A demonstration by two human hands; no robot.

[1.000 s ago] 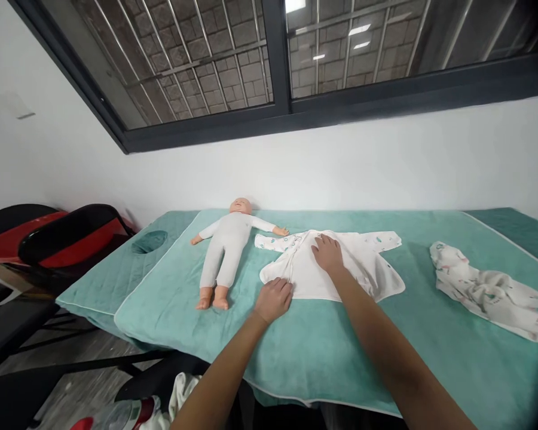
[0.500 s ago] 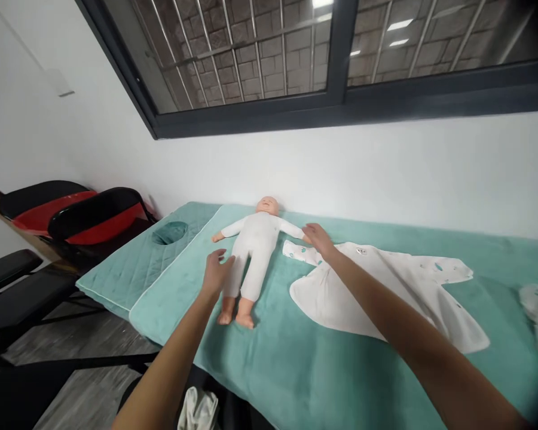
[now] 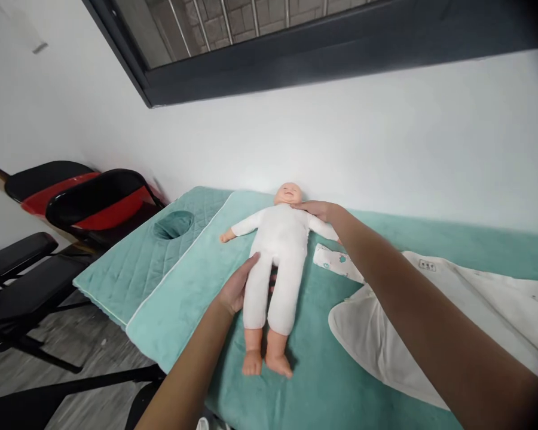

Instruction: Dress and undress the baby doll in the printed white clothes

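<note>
Fingers of the left hand (image 3: 237, 289) appear closed around the baby doll's (image 3: 281, 233) thigh near the hip, thumb uppermost; those of the right hand (image 3: 319, 209) lie against the neck and shoulder, tips partly hidden, so their spread cannot be told. The doll lies face up on the massage bed (image 3: 183, 286), arms outstretched, legs slightly parted. Progress, as judged from the arrangement: the baby shirt (image 3: 466, 283) seems already laid out flat beside the doll; contact with the doll is made; raising it is not yet done, and none of the garment covers it. Materials: the doll has a soft, matt white cloth body, with smooth, rounded head, hands and feet, probably vinyl. The shirt is thin pale fabric with a printed sleeve and a curved hem. The teal cover looks plush, quilted in diamonds around the oval face opening (image 3: 174, 226)
</note>
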